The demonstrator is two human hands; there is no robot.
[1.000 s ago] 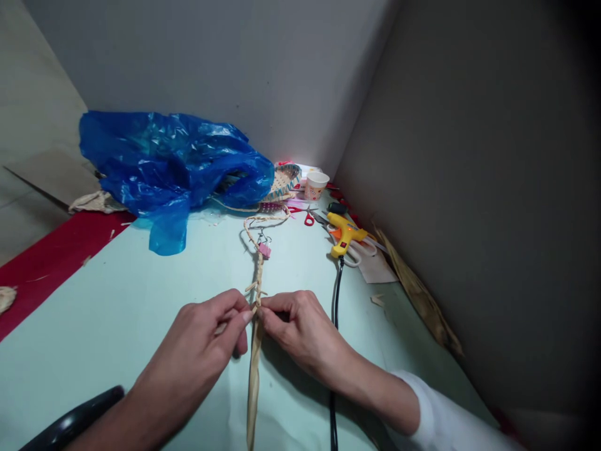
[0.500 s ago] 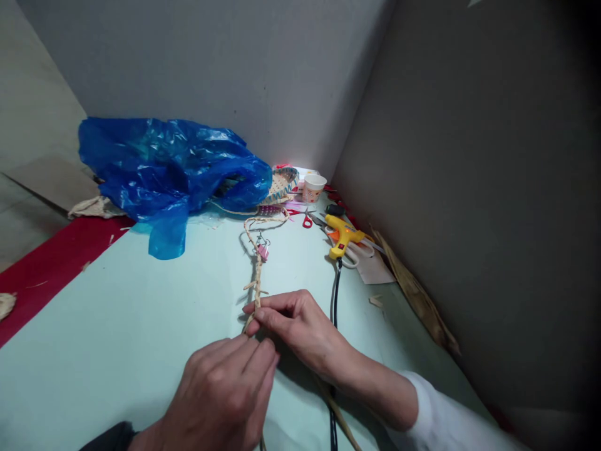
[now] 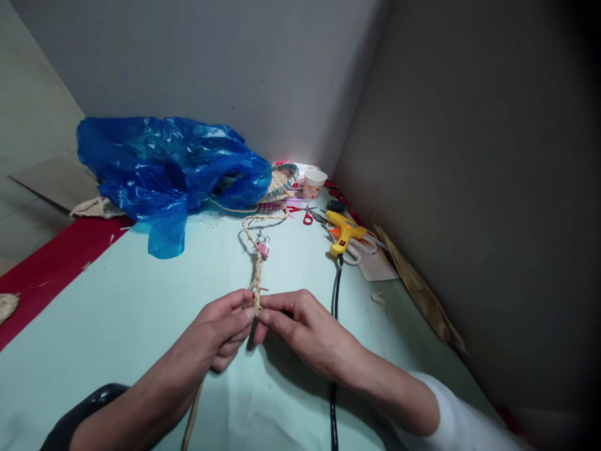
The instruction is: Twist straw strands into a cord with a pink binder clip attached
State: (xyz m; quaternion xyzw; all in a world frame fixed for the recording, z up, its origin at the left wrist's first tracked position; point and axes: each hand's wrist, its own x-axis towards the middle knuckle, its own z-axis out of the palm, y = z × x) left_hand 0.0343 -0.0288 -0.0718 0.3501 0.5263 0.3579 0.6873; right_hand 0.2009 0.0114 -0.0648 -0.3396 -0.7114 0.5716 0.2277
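Observation:
A thin braid of pale straw [image 3: 257, 275] runs away from me across the pale green table [image 3: 117, 326]. A small pink binder clip [image 3: 263, 248] pinches it farther up. My left hand [image 3: 220, 335] and my right hand [image 3: 300, 329] meet at the near end of the braid, both with fingertips pinched on it. A loose straw strand [image 3: 191, 419] trails from under my left hand toward me.
A crumpled blue plastic bag [image 3: 169, 166] lies at the back left. A yellow glue gun [image 3: 344, 232] with a black cord [image 3: 334, 294], red-handled scissors [image 3: 307, 216], a paper cup [image 3: 313, 183] and a woven piece [image 3: 282, 178] sit at the back. Dry leaves [image 3: 417, 291] lie along the right wall.
My left hand, which had dropped low toward me half a second ago, has come back up beside the right hand on the braid. The loose strand now trails to the lower left.

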